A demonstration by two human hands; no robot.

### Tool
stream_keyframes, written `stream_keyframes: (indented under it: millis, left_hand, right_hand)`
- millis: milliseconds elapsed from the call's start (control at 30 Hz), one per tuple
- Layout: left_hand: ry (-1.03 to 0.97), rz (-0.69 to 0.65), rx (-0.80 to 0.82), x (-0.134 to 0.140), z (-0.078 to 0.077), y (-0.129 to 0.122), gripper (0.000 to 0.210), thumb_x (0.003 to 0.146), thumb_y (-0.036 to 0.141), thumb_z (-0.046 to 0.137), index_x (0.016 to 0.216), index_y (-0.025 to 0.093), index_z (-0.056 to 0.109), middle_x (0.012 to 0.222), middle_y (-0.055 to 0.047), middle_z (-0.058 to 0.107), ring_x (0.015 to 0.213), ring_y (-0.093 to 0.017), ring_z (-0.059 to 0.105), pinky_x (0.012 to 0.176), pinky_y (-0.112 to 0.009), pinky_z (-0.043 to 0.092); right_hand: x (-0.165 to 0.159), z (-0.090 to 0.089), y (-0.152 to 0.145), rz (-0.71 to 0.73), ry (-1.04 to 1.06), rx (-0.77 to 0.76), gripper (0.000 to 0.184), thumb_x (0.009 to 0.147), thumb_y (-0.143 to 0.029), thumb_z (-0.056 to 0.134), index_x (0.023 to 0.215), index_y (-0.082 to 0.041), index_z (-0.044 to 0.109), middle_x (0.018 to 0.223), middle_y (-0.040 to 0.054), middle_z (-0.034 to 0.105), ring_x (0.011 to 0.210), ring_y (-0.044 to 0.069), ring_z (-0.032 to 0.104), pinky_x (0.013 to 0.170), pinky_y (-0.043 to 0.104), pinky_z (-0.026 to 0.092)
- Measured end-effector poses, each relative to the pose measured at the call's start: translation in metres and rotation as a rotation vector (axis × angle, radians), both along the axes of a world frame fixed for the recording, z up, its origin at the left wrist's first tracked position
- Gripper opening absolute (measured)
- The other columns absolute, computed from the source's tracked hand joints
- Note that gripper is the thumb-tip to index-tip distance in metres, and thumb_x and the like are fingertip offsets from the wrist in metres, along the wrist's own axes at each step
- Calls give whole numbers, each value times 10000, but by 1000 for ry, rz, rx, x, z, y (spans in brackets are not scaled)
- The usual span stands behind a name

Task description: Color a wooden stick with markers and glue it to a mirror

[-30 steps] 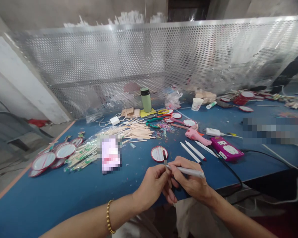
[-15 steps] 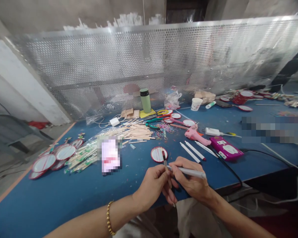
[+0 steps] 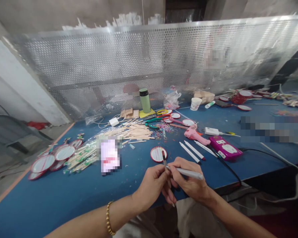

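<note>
Close to the table's front edge, my left hand pinches a flat wooden stick between thumb and fingers. The stick is tilted, and its upper end is coloured dark reddish-brown. My right hand grips a white marker pen like a pencil, its tip at the stick just above my left fingers. Whether the tip touches the wood I cannot tell. Just beyond the stick lies a round white disc with a red rim. Two more white markers rest on the table to the right of it.
A pink glue gun and a purple power strip with a cable are at right. Wooden sticks, pliers, a green bottle and a paper cup stand or lie farther back. Red-rimmed discs are piled at left.
My right hand and the marker have shifted very slightly left and the marker's back end has dipped a little. Both hands keep their grips.
</note>
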State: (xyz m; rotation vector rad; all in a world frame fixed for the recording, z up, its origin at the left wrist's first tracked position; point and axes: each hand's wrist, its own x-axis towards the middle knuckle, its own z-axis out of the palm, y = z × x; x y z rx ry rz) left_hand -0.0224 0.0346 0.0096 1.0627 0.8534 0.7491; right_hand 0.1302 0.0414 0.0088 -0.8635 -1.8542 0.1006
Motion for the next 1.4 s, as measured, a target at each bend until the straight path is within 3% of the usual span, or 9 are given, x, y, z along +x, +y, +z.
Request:
stream_keyframes:
  millis: [1400]
  left_hand:
    - [-2, -9, -6, -1, 4, -1, 609, 688, 732, 718, 770, 152, 551, 504, 13, 612, 379, -137, 635, 368, -184, 501]
  right_hand:
    - [2, 0, -2, 1, 70, -30, 219, 941, -153, 513, 766, -206, 634, 580, -28, 634, 493, 96, 611, 511, 185, 490]
